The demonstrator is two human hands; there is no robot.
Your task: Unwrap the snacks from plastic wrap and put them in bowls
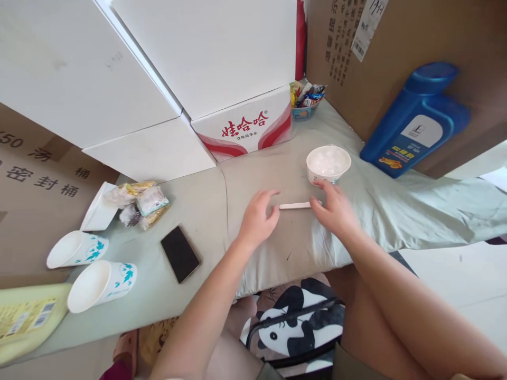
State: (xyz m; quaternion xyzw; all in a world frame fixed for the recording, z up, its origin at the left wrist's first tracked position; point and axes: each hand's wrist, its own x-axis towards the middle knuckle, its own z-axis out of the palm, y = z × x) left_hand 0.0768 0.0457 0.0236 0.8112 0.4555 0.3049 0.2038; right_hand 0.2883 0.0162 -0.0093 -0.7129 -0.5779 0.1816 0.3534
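Observation:
A thin white stick-like strip lies across the pale green cloth between my two hands; its exact kind is unclear. My left hand is at its left end, thumb and fingers curved and apart, with nothing held. At the other end, the thumb of my right hand reaches or overlaps the strip, its fingers spread. Whether that thumb touches it, I cannot tell. Just beyond my right fingertips stands a white paper bowl with clear, shiny contents. Part of the strip's right end is hidden by the right hand.
A dark phone, wrapped snacks and white paper cups lie on the left. Behind are a white-and-red carton and a bowl of sweets. A blue bottle leans against a brown box at right.

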